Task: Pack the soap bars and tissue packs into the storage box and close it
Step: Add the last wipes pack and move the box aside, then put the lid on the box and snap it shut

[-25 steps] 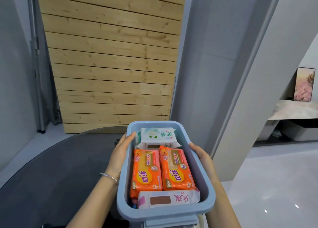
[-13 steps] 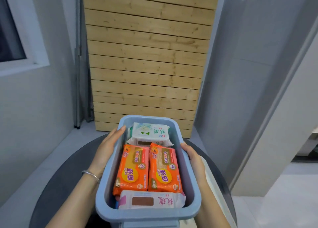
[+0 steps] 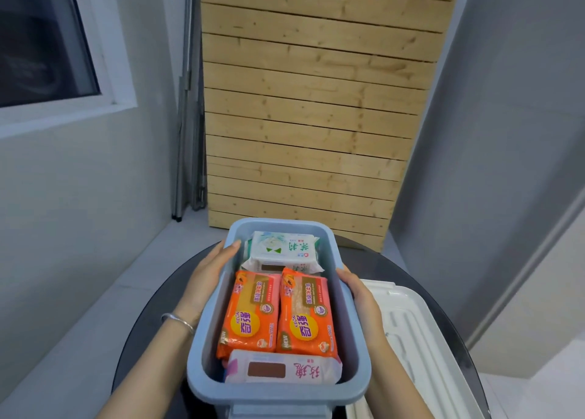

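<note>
A: Grip?
B: Left hand [image 3: 209, 276] lies flat, fingers straight, against the left wall of the storage box [image 3: 205, 333]. Right hand [image 3: 361, 301] presses the right wall; its fingertips tuck under the rim, so their curl cannot be told.
A: Contents?
B: Two orange soap bars [image 3: 250, 314] side by side in the middle of the box, with one tissue pack [image 3: 285, 247] beyond them and another [image 3: 285, 368] nearer.
A: Surroundings?
B: Under the box, a round dark table [image 3: 148, 317]. Right of the box, a white lid [image 3: 418, 339]. Behind the box, a wooden slat panel [image 3: 313, 102]. Upper left of the box, a window [image 3: 41, 38].
</note>
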The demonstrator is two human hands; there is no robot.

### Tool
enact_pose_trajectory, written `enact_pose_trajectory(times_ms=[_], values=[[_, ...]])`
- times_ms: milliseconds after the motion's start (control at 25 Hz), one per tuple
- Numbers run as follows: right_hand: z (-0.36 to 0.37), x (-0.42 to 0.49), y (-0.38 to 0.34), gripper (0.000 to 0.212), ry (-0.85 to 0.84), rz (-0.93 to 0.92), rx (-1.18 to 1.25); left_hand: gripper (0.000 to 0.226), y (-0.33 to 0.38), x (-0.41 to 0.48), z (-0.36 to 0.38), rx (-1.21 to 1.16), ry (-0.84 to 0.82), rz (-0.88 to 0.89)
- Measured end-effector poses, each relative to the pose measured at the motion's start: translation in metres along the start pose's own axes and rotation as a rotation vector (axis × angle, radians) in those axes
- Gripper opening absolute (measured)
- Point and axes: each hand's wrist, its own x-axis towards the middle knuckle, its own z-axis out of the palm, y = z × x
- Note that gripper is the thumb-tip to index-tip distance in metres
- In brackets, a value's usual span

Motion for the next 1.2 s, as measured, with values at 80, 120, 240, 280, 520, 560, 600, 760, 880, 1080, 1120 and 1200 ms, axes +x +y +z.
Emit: enact_pose_trajectory(times_ms=[80,120,240,280,520,560,600,760,880,1080,1120,1200], values=[[0.002,-0.003,-0.002,0.034,-0.041,0.010,-0.036,0.007,0.010,-0.007,0.003,0.128,-0.001,0.041],[0.001,-0.007,-0.002,0.042,-0.052,0.019,-0.060,0.012,0.013,-0.010,0.003,0.179,-0.021,0.051],[-0.003,-0.022,-0.007,0.053,-0.062,0.049,-0.190,0.037,0.025,-0.030,0.004,0.236,-0.031,0.089],[-0.008,-0.027,-0.009,0.053,-0.060,0.021,-0.246,0.036,0.029,-0.037,0.005,0.267,-0.023,0.139],[-0.087,-0.078,-0.033,0.063,0.144,-0.236,-0.531,0.082,0.065,-0.089,0.059,0.481,-0.214,0.287],[-0.105,-0.086,-0.038,0.068,0.182,-0.242,-0.551,0.079,0.068,-0.099,0.080,0.462,-0.259,0.335],[-0.122,-0.092,-0.043,0.073,0.224,-0.246,-0.577,0.077,0.068,-0.109,0.101,0.449,-0.318,0.381],[-0.169,-0.113,-0.051,0.083,0.316,-0.264,-0.685,0.080,0.039,-0.149,0.192,0.502,-0.514,0.506],[-0.195,-0.119,-0.036,0.068,0.364,-0.183,-0.791,0.086,-0.006,-0.148,0.228,0.690,-0.463,0.380],[-0.216,-0.122,-0.017,0.061,0.336,-0.065,-0.799,0.097,-0.081,-0.114,0.218,1.052,-0.358,-0.051],[-0.217,-0.121,-0.015,0.061,0.327,-0.059,-0.799,0.097,-0.090,-0.112,0.216,1.061,-0.375,-0.078],[-0.218,-0.118,-0.010,0.061,0.307,-0.051,-0.793,0.098,-0.099,-0.111,0.218,1.054,-0.382,-0.076]])
